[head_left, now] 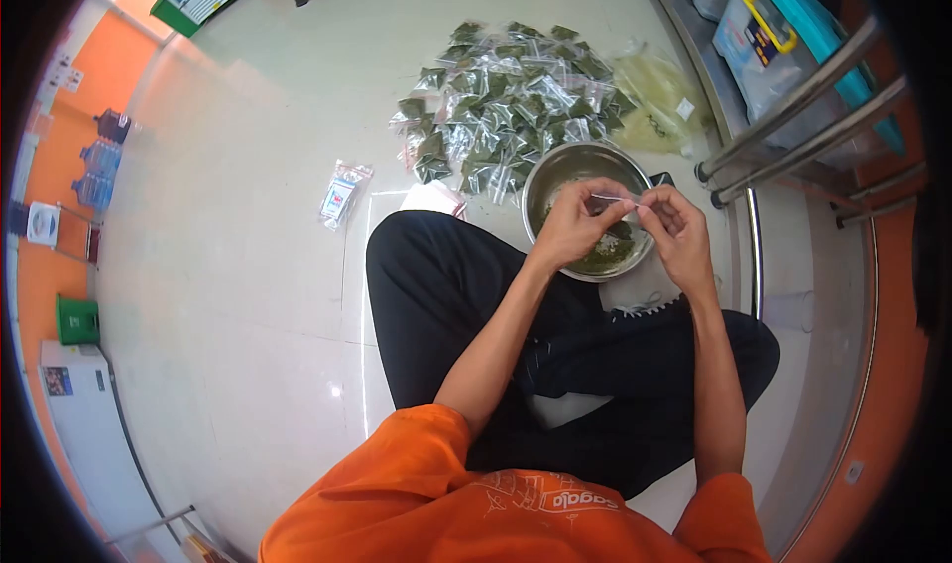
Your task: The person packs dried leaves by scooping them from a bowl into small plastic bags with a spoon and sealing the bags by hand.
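My left hand [573,228] and my right hand [678,238] meet over a round steel bowl [532,188]. Between their thumbs and fingertips they pinch the top edge of a small clear zip bag [609,198]. The lower part of that bag is hard to separate from what lies behind it. Wet-looking green leafy matter [607,256] lies in the bowl, partly hidden by my hands. Just beyond the bowl, a large heap of clear zip bags [506,102] with dark green contents covers the floor.
A yellow-green plastic bag [659,102] lies right of the heap. A pack of small bags [343,194] and a white-and-pink packet [433,199] rest to the left. Metal rack rails [793,117] and a clear storage box [759,53] stand at right. My crossed legs [446,295] border the bowl.
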Motion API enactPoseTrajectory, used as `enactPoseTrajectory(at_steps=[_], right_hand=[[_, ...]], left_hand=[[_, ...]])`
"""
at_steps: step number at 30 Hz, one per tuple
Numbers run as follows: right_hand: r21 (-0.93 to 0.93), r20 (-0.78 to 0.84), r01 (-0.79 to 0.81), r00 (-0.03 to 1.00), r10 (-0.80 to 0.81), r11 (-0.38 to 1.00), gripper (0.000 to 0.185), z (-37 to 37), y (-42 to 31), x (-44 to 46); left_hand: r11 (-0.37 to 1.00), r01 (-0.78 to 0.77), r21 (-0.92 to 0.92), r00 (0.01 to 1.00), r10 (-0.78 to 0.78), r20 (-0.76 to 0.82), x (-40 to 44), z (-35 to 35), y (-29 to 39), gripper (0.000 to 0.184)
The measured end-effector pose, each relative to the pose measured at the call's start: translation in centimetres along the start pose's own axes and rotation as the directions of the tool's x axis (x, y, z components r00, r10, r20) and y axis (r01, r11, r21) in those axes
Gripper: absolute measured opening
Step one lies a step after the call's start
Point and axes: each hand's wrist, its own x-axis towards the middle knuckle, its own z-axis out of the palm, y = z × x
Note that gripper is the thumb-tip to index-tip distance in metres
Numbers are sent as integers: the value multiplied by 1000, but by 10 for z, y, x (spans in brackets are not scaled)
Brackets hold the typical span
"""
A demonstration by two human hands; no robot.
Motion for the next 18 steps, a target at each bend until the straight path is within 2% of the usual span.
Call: enactPoseTrajectory(at_steps=[3, 5, 9, 12, 15, 18], right_hand=[[-21, 21, -64, 998, 65, 998, 4, 0, -2, 0], [-53, -4, -37, 999, 37, 998, 4, -1, 0, 1], [-77, -38, -13, 999, 10, 997, 4, -3, 7, 2], [10, -44, -33, 998, 33, 999, 3, 4, 1, 1], [-32, -9, -23, 1000, 23, 999, 3, 1, 1, 2], [-48, -32, -10, 999, 8, 999, 4, -7, 0, 2]], left_hand=[[999, 4, 37, 1000, -4, 5, -1, -2, 2, 13], [997, -46, 63, 999, 44, 33, 0, -3, 1, 15], [998, -35, 43, 999, 34, 18, 1, -5, 4, 16], [970, -95, 225, 993, 110, -53, 2, -10, 5, 17], [987, -56, 152, 998, 60, -21, 3, -11, 3, 18], [993, -89, 74, 996, 88, 18, 4, -6, 2, 21]])
